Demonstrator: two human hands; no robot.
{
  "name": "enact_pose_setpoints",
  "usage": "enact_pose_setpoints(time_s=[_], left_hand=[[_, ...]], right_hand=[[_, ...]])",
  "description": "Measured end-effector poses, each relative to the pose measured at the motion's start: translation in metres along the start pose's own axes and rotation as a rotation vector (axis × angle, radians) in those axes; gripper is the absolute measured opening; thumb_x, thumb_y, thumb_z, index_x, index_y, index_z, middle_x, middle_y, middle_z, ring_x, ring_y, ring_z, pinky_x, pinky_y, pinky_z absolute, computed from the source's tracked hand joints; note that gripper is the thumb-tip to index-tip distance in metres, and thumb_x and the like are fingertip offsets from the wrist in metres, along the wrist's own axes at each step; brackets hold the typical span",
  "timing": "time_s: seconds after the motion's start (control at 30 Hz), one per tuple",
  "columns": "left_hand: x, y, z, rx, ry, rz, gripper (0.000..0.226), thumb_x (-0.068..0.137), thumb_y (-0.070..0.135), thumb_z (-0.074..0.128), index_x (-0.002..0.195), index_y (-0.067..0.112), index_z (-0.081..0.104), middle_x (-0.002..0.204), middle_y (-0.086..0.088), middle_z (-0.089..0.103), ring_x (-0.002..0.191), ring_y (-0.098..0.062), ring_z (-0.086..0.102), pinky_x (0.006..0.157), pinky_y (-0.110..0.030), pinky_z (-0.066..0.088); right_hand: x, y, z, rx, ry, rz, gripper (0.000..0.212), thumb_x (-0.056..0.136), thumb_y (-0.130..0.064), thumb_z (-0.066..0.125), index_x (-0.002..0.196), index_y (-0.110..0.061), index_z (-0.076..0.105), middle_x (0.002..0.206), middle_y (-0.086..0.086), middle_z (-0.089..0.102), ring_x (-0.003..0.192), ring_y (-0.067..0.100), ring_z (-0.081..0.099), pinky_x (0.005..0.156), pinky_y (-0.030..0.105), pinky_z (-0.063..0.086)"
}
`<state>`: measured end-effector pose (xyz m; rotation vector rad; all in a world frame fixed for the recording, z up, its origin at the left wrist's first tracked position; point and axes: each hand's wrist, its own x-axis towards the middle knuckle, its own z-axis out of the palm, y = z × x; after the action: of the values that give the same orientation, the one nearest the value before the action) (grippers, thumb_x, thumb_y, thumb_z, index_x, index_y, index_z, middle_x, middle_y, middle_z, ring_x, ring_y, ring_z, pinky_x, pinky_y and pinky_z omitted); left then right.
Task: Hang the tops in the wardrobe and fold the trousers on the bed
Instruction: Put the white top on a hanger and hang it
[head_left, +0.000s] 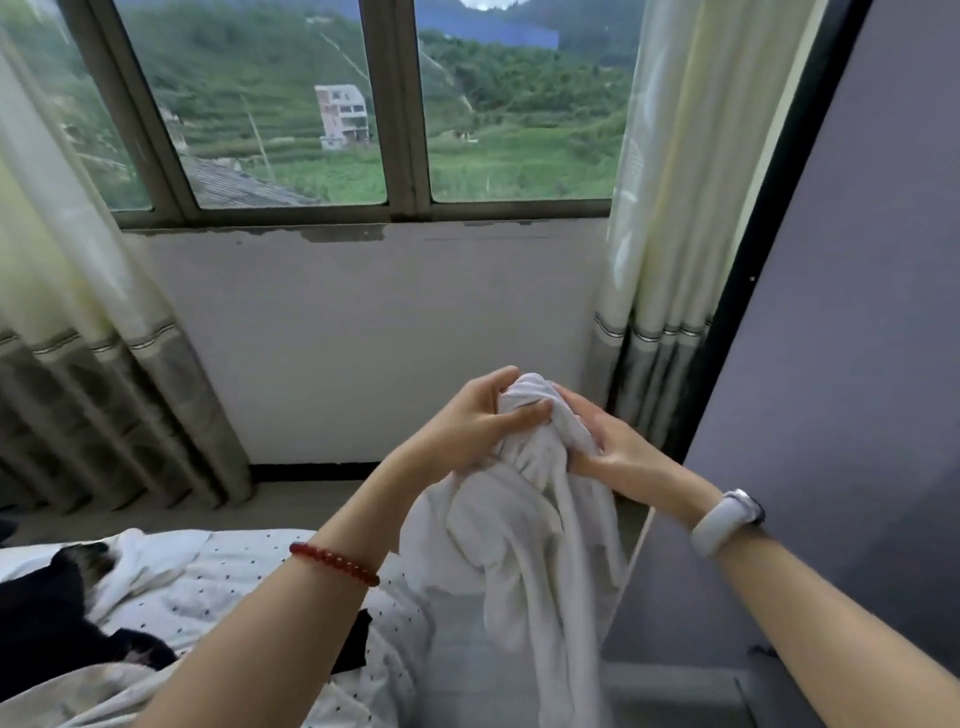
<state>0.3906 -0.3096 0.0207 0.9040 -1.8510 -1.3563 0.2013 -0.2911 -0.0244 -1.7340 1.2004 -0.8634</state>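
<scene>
A white garment (530, 535) hangs bunched in front of me, above the bed's right edge. My left hand (478, 415) grips its top from the left, thumb pressed into the cloth. From the right, my right hand (608, 441) pinches the same bunched top. The cloth drapes down between my forearms. I cannot tell whether it is a top or trousers. The grey wardrobe (841, 364) stands close on the right. No hanger is in view.
The bed (249, 582) with a white dotted sheet lies at lower left, with dark clothes (47, 618) and other pale garments on it. A window (363, 104) and wall are ahead, with curtains (660, 260) on both sides.
</scene>
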Motion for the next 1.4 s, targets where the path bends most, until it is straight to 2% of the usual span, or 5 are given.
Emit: enact_pose_setpoints(time_s=[0.67, 0.87, 1.07, 1.23, 1.4], left_hand=[[0.020, -0.050, -0.027, 0.695, 0.163, -0.102, 0.014, 0.082, 0.025, 0.068, 0.076, 0.027, 0.055, 0.074, 0.006, 0.056, 0.078, -0.021, 0.054, 0.073, -0.035, 0.044], [0.037, -0.005, 0.011, 0.442, -0.070, 0.145, 0.009, 0.082, 0.010, 0.068, 0.089, 0.005, 0.066, 0.078, -0.002, 0.062, 0.071, -0.012, 0.053, 0.067, -0.027, 0.044], [0.050, -0.001, 0.012, 0.515, 0.201, 0.277, 0.055, 0.062, 0.055, 0.068, 0.104, 0.019, 0.068, 0.098, 0.006, 0.060, 0.096, -0.017, 0.059, 0.088, -0.032, 0.045], [0.005, -0.047, -0.005, -0.081, 0.079, -0.165, 0.117, 0.049, 0.068, 0.073, 0.146, 0.026, 0.022, 0.142, 0.011, 0.036, 0.125, -0.005, 0.041, 0.102, -0.028, 0.034], [0.004, -0.078, 0.014, -0.259, -0.023, -0.344, 0.086, 0.072, 0.059, 0.069, 0.139, 0.015, 0.038, 0.128, 0.004, 0.056, 0.126, -0.014, 0.047, 0.103, -0.038, 0.037]], right_hand=[[-0.042, 0.032, -0.069, -0.209, 0.607, 0.351, 0.006, 0.089, -0.010, 0.054, 0.090, -0.007, 0.059, 0.087, 0.007, 0.058, 0.086, 0.024, 0.055, 0.072, 0.032, 0.040], [-0.044, 0.009, -0.033, -0.123, 0.043, 0.238, 0.077, 0.084, -0.024, 0.068, 0.144, -0.029, 0.020, 0.134, -0.018, 0.040, 0.122, -0.003, 0.040, 0.083, 0.005, 0.036], [-0.036, -0.009, -0.015, -0.036, 0.341, 0.036, 0.015, 0.093, -0.014, 0.054, 0.093, -0.029, 0.054, 0.082, -0.013, 0.058, 0.067, -0.008, 0.051, 0.063, 0.009, 0.040], [-0.037, -0.013, -0.018, 0.361, 0.554, 0.122, 0.016, 0.092, -0.020, 0.056, 0.107, -0.020, 0.059, 0.102, -0.001, 0.066, 0.101, 0.018, 0.061, 0.092, 0.035, 0.048], [-0.042, -0.013, -0.016, 0.506, 0.463, 0.131, 0.011, 0.092, -0.013, 0.054, 0.101, -0.017, 0.059, 0.095, 0.002, 0.067, 0.095, 0.022, 0.063, 0.088, 0.039, 0.051]])
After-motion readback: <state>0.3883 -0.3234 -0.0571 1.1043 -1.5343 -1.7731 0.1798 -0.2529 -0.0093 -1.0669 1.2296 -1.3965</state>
